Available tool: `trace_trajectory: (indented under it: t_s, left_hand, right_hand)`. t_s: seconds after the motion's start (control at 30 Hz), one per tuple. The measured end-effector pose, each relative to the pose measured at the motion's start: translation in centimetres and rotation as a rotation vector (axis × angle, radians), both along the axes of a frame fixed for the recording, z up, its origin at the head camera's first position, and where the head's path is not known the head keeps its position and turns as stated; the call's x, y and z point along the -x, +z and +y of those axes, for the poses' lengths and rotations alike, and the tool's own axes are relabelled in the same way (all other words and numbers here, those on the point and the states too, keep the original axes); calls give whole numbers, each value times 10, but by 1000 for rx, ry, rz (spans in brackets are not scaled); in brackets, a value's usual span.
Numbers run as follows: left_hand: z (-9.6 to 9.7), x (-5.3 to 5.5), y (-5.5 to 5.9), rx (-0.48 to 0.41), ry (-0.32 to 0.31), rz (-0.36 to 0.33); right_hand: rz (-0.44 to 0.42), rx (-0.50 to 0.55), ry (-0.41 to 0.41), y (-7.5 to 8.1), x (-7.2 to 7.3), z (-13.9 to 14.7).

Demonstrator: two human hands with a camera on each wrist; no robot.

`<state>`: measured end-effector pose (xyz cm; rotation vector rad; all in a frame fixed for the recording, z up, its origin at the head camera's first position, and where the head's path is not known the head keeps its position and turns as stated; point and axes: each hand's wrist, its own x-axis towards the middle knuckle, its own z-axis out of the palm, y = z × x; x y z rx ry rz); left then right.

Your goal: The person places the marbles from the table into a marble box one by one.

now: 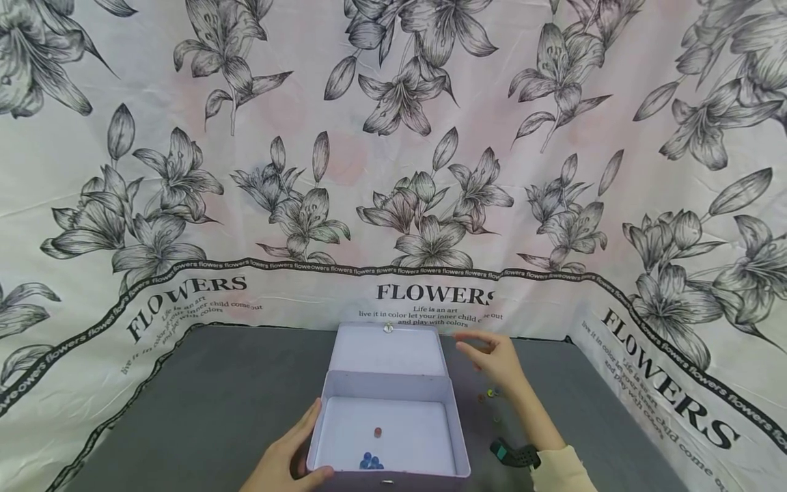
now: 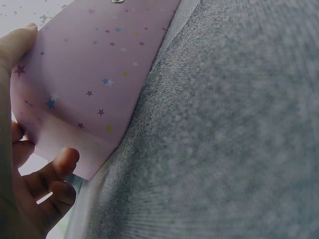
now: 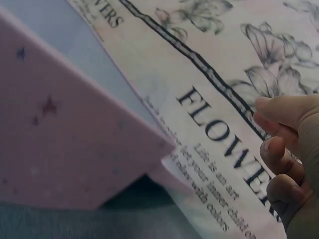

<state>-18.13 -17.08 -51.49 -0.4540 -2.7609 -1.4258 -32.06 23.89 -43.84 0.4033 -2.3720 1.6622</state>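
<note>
A pale lilac box (image 1: 389,386) with small printed stars stands on the dark table, its lid (image 1: 390,350) tipped back. Inside lie several blue beads (image 1: 371,461) in a cluster and one reddish bead (image 1: 378,432). My left hand (image 1: 287,454) grips the box by its left side, thumb at the front corner and fingers along the wall. In the left wrist view, the starred wall (image 2: 89,74) sits between thumb and fingers. My right hand (image 1: 496,361) is raised beside the lid, fingers loosely bent, with nothing visible between them. The right wrist view shows those fingers (image 3: 281,152) near the box corner.
Several small beads, one yellow-green (image 1: 491,393), lie on the grey table (image 1: 203,410) right of the box, under the right forearm. A black band (image 1: 515,454) is on the right wrist. Floral cloth (image 1: 307,294) hangs behind and at both sides.
</note>
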Motion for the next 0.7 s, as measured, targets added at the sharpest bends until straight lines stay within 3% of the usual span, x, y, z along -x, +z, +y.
trace_trajectory:
  t_s: [0.2,0.47,0.7]
  left_hand:
    - [0,0,-1,3,13,22]
    - [0,1,-1,-9,0,33]
    - [0,0,0,19,18,21]
  right_hand:
    - [-37,12,-83,-18,-7,29]
    - [-97,-61,-164,-52,-14,64]
    - [-165,-105,-194,-78,-15,85]
